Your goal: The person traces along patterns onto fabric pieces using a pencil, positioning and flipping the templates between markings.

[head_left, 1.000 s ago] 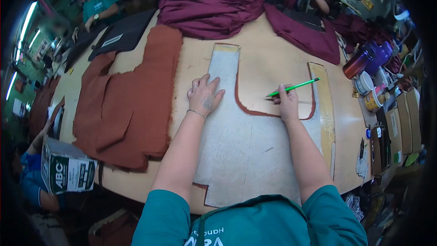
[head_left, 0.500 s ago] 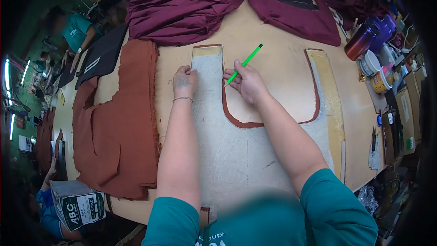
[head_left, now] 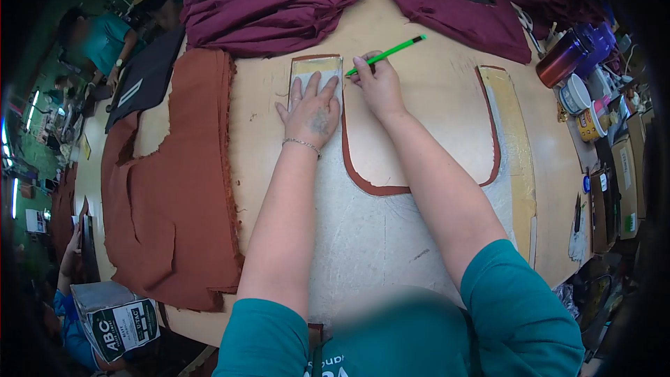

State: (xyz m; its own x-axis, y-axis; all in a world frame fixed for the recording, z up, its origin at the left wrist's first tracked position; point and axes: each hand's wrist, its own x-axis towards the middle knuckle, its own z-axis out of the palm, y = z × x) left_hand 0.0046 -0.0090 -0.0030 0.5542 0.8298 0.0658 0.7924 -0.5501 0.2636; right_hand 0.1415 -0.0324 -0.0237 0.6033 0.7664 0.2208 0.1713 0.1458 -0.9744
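My left hand [head_left: 313, 112] lies flat with fingers spread on the upper left arm of a grey U-shaped template [head_left: 363, 237]. Rust-brown fabric [head_left: 363, 185] shows as a narrow border along the template's inner curve. In my right hand [head_left: 377, 84] is a green pencil [head_left: 398, 49], its tip at the inner edge of that same arm, near the top. Yellowish tape [head_left: 520, 146] covers the template's right arm. To the left of my forearm lies a stack of rust-brown fabric pieces [head_left: 195, 195] with frayed edges.
Maroon fabric [head_left: 279, 3] is heaped at the table's far side, with another maroon piece [head_left: 453, 17] to its right. Bottles [head_left: 562, 59], tubs [head_left: 574, 94] and boxes [head_left: 631, 167] line the right edge. At left are a black panel [head_left: 143, 84], a carton [head_left: 115, 321] and other people.
My left hand has gone from the template's lower part to its upper left arm and flattened there. My right hand has moved left and up with the pencil. The view has shifted.
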